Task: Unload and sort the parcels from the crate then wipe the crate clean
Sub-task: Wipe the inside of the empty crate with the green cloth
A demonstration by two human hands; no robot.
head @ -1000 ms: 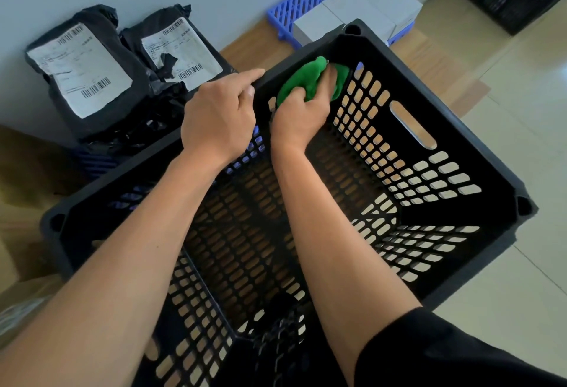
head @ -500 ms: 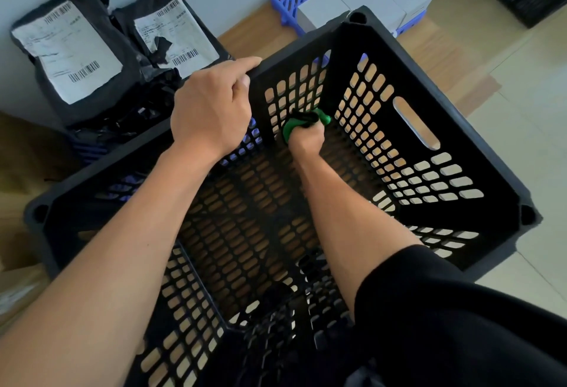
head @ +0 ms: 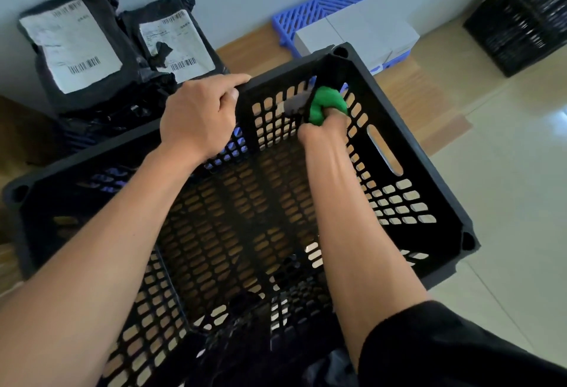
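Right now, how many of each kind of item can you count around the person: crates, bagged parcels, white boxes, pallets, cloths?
Black crates: 2, the one being wiped and another by the far wall
Black bagged parcels with labels: 2
White boxes: 2
Blue pallet: 1
Green cloth: 1
Total: 8

Fingers of the right hand point(head: 322, 132) vanish into a bunched green cloth point(head: 323, 105); beyond them, parcel labels point(head: 72, 46) blur past reading, and a second black crate point(head: 521, 12) runs off the frame's edge.
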